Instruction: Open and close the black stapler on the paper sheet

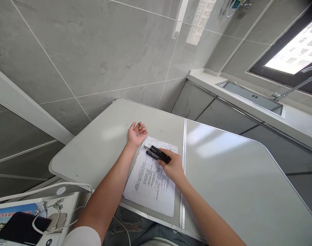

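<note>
My left hand (137, 133) lies palm up on the table beside the top left corner of the papers, fingers loosely curled and apart, with a small metallic bit (138, 135) resting on the palm. In my right hand (174, 164) is a black stapler (158, 154), held over the upper part of the printed papers (151, 184). The stapler's silvery end points left, towards my left wrist. The papers lie near the table's front edge, with lines of printed text showing.
The pale table (222, 177) has a metal seam right of the papers. At lower left, a black phone (24, 228) and white cables (59, 218) lie on a lower surface. A sink (250, 97) and grey cabinets (222, 116) stand beyond; a tiled wall is ahead.
</note>
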### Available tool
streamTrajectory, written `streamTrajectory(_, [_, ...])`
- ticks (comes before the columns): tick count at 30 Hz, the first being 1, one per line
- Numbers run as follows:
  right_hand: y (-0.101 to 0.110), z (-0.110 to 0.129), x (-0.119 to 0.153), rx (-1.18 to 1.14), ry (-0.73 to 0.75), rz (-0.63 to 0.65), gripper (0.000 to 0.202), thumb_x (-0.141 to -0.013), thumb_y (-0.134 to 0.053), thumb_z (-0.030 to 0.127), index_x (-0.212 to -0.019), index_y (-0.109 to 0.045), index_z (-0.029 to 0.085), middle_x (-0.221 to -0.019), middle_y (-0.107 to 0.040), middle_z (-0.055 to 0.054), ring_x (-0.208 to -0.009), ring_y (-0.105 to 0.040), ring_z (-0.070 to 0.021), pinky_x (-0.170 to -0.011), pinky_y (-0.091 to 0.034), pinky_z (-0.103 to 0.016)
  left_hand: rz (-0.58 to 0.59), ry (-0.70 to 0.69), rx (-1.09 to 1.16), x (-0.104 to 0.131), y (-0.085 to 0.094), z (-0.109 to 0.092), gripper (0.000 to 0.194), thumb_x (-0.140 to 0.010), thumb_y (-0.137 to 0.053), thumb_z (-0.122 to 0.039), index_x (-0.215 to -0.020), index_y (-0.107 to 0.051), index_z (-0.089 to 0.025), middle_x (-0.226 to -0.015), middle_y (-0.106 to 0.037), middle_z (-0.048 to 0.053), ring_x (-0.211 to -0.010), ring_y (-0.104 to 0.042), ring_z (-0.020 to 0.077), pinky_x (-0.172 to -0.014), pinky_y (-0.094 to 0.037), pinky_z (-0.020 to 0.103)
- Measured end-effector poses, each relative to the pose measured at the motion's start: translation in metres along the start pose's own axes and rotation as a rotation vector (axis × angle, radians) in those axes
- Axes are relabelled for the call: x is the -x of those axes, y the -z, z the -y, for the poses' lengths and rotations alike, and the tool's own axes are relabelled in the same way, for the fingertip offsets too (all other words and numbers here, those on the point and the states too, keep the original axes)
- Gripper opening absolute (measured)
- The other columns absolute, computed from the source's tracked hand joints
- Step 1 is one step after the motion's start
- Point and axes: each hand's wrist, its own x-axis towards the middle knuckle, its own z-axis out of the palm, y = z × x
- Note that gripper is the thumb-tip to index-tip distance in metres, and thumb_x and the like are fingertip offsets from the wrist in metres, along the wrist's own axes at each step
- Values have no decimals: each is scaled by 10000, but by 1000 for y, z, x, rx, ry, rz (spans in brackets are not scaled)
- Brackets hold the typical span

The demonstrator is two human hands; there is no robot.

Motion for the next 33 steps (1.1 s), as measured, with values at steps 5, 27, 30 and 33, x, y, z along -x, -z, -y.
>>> streamTrajectory(5, [1,-11,23,-42,-71,117,456,-764,-716,200,-1199,-747,333,-1096,-765,-39,-977,-717,-284,-851,-590,-449,13,-13,-16,0,1,0,279,-1009,-505,-364,-808,-577,-185,-600,-376,-40,-437,-337,78,-459,-345,246])
streamTrajectory(27, [-4,-59,-161,509,169,128,266,-796,-567,104,-896,-809,152,-909,-800,-99,-865,-737,-239,-877,-529,-324,-28,117,16,12,-19,-5,214,-945,-565,-277,-775,-582,-149,-608,-376,-41,-423,-274,57,-351,-172,149])
streamTrajectory(30, [2,-13,-136,363,153,17,173,-804,-637,220,-855,-794,170,-822,-793,-68,-780,-747,-231,-840,-541,-326,-171,254,-170,26,-31,-3,285,-918,-552,-237,-648,-496,-163,-537,-296,-72,-374,-190,44,-337,-107,152])
streamTrajectory(33, [7,53,-93,217,280,-80,155,-861,-682,352,-934,-778,254,-946,-793,-13,-840,-753,-202,-797,-528,-295,-169,316,-239,57,-44,0,332,-939,-548,-297,-637,-519,-162,-518,-357,-59,-346,-204,46,-331,-94,172])
